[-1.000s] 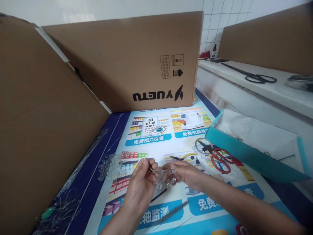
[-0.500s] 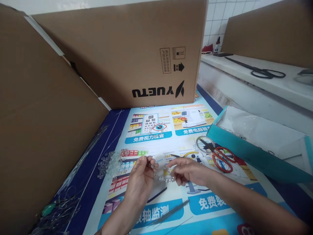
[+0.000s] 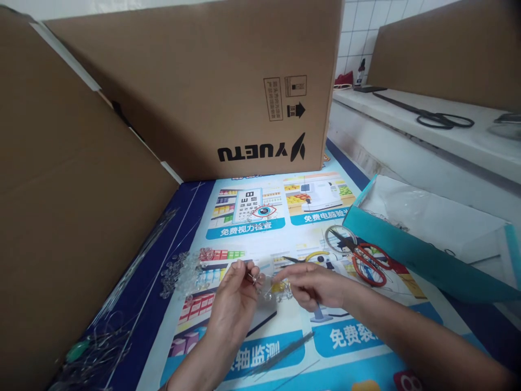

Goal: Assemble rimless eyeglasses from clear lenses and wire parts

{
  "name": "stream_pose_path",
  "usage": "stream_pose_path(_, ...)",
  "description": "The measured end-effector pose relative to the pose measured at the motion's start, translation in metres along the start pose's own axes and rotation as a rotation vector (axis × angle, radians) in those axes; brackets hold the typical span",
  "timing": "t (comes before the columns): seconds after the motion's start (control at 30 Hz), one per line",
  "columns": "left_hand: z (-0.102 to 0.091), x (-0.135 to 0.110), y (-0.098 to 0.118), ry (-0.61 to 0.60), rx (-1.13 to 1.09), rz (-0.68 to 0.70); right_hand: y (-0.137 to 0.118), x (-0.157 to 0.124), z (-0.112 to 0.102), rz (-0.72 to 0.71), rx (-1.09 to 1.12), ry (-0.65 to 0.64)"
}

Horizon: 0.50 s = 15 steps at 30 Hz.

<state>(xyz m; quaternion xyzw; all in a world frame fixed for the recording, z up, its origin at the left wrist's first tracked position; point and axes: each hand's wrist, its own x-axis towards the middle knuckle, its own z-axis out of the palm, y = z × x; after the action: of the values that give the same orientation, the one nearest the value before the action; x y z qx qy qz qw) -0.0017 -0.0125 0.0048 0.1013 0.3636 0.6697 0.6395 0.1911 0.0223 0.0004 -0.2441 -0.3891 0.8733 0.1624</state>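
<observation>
My left hand (image 3: 238, 296) is closed, thumb and fingertips pinching one end of a small strand of clear beads (image 3: 267, 295). The beads hang in a loose, slightly blurred loop between my hands. From the right, my right hand (image 3: 311, 285) meets the loop: its index finger reaches along the top of the beads and the other fingers curl in beside them. The right thumb is mostly hidden. Left of my left hand lies a pile of loose clear beads (image 3: 183, 274). A bundle of thin wires (image 3: 280, 355) rests on the printed sheet below my hands.
Red-handled scissors (image 3: 370, 263) lie by a wire coil, with yellow-handled pliers (image 3: 305, 260) behind my right hand. A teal box (image 3: 427, 258) stands at right. Cardboard panels (image 3: 195, 92) wall the back and left. More wires (image 3: 101, 347) lie at lower left; black scissors (image 3: 439, 119) sit on the ledge.
My right index finger has stretched out leftward towards my left fingertips, and the bead loop has shifted and blurred. My left hand keeps its pinch. The view has shifted very slightly.
</observation>
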Motion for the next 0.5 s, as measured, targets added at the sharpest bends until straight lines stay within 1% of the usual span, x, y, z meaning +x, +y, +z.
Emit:
stream_pose_path(0.07,0.002,-0.002,0.001,0.011,-0.011,-0.03,0.0,0.001,0.001,0.04,0.021,-0.02)
stream_pose_path(0.17,0.006,-0.008,0.003,0.027,-0.02,-0.077,0.001,0.002,0.002,0.153,0.062,-0.071)
stream_pose_path(0.23,0.009,-0.012,0.005,0.031,-0.019,-0.088,0.001,0.003,0.003,0.204,0.102,-0.098)
stream_pose_path(0.33,0.011,-0.014,0.006,0.024,-0.01,-0.083,0.002,0.003,0.001,0.173,0.149,-0.093)
stream_pose_path(0.5,0.007,-0.011,0.003,0.044,-0.015,-0.066,0.004,0.002,-0.003,0.081,0.166,-0.086)
